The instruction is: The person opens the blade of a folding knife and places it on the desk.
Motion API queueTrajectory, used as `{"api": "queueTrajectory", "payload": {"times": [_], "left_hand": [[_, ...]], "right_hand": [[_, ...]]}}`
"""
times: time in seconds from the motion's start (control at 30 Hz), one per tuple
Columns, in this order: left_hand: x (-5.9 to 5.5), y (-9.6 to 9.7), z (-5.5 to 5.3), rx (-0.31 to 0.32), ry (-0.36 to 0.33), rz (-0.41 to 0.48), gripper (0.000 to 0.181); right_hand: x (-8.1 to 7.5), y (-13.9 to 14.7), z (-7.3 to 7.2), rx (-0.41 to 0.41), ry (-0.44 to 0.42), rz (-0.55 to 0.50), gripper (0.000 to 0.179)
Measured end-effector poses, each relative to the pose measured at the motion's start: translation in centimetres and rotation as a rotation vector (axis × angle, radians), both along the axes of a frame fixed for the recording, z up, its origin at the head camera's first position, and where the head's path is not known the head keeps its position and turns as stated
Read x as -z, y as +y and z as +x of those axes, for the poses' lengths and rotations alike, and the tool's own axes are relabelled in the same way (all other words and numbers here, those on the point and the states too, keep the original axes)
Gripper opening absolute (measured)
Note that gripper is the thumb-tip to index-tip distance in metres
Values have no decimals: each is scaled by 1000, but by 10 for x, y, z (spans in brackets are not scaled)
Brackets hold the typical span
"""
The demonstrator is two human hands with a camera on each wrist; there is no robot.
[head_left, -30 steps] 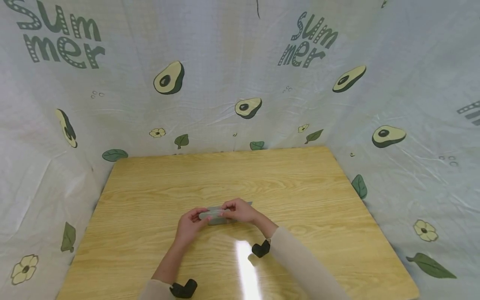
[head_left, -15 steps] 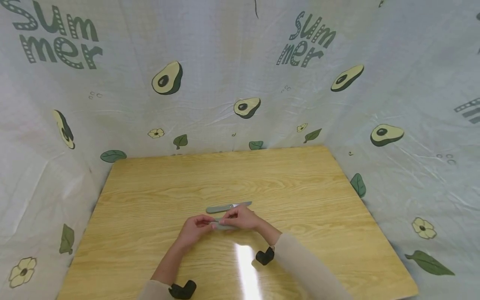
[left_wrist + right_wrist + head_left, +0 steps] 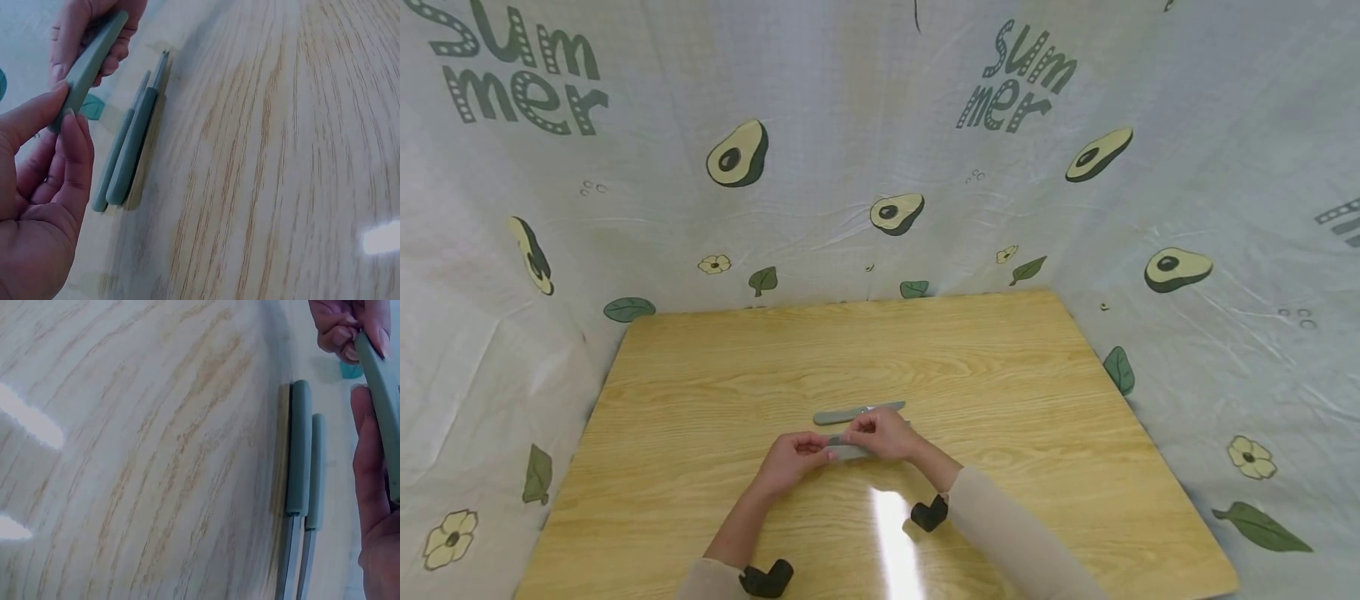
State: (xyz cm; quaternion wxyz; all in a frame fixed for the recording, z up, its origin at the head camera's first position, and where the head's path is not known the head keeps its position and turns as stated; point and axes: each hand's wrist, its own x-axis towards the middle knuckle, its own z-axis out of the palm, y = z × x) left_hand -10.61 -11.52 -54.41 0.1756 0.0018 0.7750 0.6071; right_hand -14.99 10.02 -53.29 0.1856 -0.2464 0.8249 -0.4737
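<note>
My left hand (image 3: 790, 462) pinches one end of a grey-green handle (image 3: 94, 62) between thumb and fingers. My right hand (image 3: 886, 435) grips the same handle toward its other end and covers part of it. The handle is held above the table, and no blade of it shows clearly. Beyond it lie two knives with matching grey-green handles, side by side and pointing the same way. In the left wrist view one knife (image 3: 133, 150) sits close beside the thinner knife (image 3: 112, 167). In the right wrist view their narrow metal blades run down past the lower edge.
The wooden table (image 3: 700, 383) reaches back to a white printed curtain (image 3: 820, 100), which also hangs along both sides. A bright light reflection (image 3: 891, 533) lies on the tabletop near me. Black wrist devices (image 3: 767, 578) are worn on both wrists.
Over the last second both hands have come slightly nearer to me with the handle, uncovering the far knife on the table. Since half a second ago the held handle has only turned a little.
</note>
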Motion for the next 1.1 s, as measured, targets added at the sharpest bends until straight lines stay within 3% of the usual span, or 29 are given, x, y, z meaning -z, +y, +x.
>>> {"api": "queueTrajectory", "payload": {"times": [0.2, 0.3, 0.43, 0.47, 0.57, 0.7, 0.83, 1.1], "left_hand": [[-4, 1, 2, -9, 7, 7, 29], [-7, -1, 4, -13, 16, -14, 27], [-18, -2, 8, 16, 21, -26, 24], [-18, -3, 8, 32, 29, -27, 24], [-33, -2, 13, 81, 44, -19, 23], [-39, -2, 15, 101, 54, -10, 23], [-33, -4, 14, 88, 62, 1, 23], [0, -14, 10, 15, 45, 11, 26]], "right_hand": [[1, 3, -1, 142, -33, -66, 22], [-16, 4, 2, 168, -54, -126, 21], [-22, 7, -2, 117, -76, -138, 18], [-18, 8, -6, 101, -83, -137, 18], [-11, 8, -13, 67, -86, -124, 18], [-16, 8, -17, 32, -90, -99, 20], [-20, 14, -20, 27, -135, -98, 18], [-20, 42, -26, 35, -239, -161, 18]]}}
